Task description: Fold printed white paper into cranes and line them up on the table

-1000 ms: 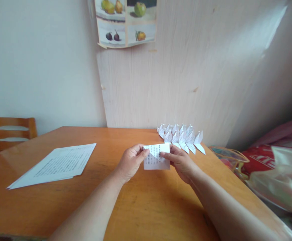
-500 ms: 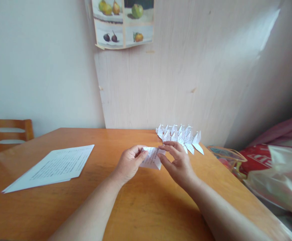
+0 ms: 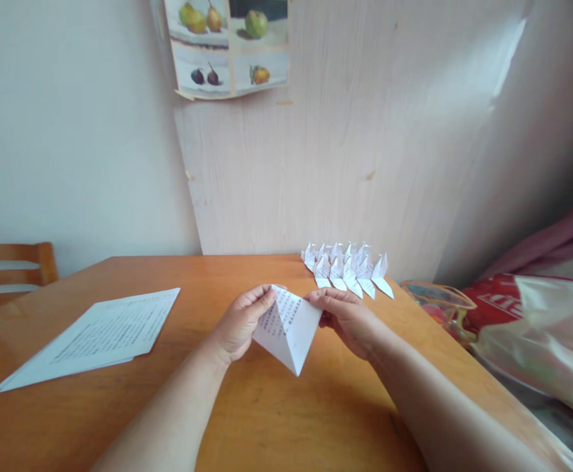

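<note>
Between my hands, above the table, is a folded sheet of printed paper (image 3: 291, 328), white with rows of dark characters. One corner points down toward me and a crease runs up from it. My left hand (image 3: 247, 320) pinches its upper left corner, thumb on top. At the upper right corner my right hand (image 3: 348, 318) grips the paper, thumb on the near face and fingers curled behind. Beyond my right hand, several folded paper figures (image 3: 350, 270) with upright points stand in rows on the table.
The wooden table (image 3: 208, 419) has a stack of printed sheets (image 3: 104, 331) at the left. A wooden chair (image 3: 16, 265) stands behind its left corner. Past the right edge lie plastic bags (image 3: 537, 334). A fruit picture poster (image 3: 230, 49) hangs on the wall.
The paper has opened into a larger shape with a corner pointing down. My right hand's fingers have closed on its upper right corner. The view has shifted slightly right.
</note>
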`<act>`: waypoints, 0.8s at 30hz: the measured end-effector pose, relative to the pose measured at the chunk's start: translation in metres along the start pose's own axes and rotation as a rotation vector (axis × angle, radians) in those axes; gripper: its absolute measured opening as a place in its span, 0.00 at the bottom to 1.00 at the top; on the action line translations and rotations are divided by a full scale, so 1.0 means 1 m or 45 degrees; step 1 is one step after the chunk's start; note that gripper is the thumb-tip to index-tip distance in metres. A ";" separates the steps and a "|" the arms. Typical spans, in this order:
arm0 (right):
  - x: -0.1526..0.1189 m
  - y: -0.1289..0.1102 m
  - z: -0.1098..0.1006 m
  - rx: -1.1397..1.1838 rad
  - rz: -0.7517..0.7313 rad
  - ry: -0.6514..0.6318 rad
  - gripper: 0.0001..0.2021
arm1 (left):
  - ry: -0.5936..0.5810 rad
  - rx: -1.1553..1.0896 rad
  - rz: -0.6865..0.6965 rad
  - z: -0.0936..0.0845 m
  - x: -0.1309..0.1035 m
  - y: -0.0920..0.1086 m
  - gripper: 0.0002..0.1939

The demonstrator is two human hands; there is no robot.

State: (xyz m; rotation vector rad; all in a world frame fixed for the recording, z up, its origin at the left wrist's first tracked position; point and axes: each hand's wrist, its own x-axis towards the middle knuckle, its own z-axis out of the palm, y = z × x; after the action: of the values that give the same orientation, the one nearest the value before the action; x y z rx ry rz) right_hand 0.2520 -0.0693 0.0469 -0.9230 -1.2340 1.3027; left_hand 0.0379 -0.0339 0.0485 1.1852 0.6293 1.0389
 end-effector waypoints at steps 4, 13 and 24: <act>-0.004 -0.002 0.004 0.131 0.148 -0.177 0.13 | -0.010 -0.016 -0.055 -0.002 0.001 0.000 0.19; -0.010 0.002 0.010 0.283 0.300 -0.472 0.12 | -0.098 -0.022 -0.222 0.000 -0.003 -0.001 0.20; -0.012 0.008 0.013 0.322 0.295 -0.570 0.13 | -0.155 -0.014 -0.266 0.004 -0.006 -0.002 0.18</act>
State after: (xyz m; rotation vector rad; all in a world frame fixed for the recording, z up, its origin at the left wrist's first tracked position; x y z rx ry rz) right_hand 0.2390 -0.0818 0.0395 -0.6215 -1.2813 1.8759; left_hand 0.0394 -0.0408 0.0472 1.1373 0.6360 0.7875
